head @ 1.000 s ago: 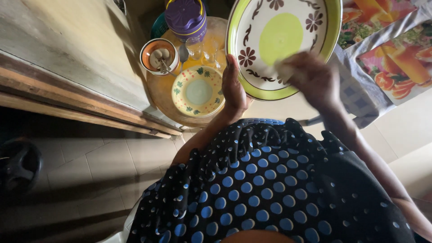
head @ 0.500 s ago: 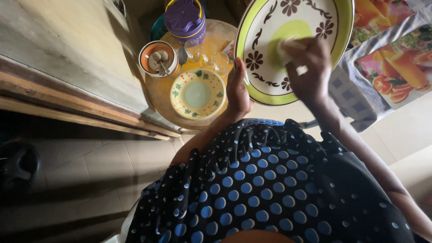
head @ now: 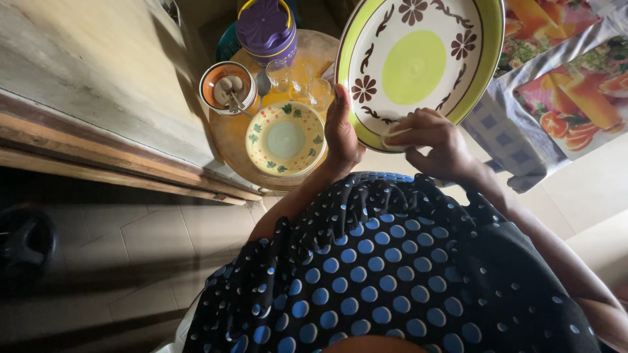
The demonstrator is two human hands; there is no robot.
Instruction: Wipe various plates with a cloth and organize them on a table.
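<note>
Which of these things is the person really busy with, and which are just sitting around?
In use:
- large plate, green rim and flower pattern, held tilted at its edge by the left hand
- small pale cloth, pressed on the plate's lower rim by the right hand

Lying about:
- small yellow plate on the round tray
- orange cup with spoons
- clear glasses
- purple lidded container
- fruit-print cloth
</note>
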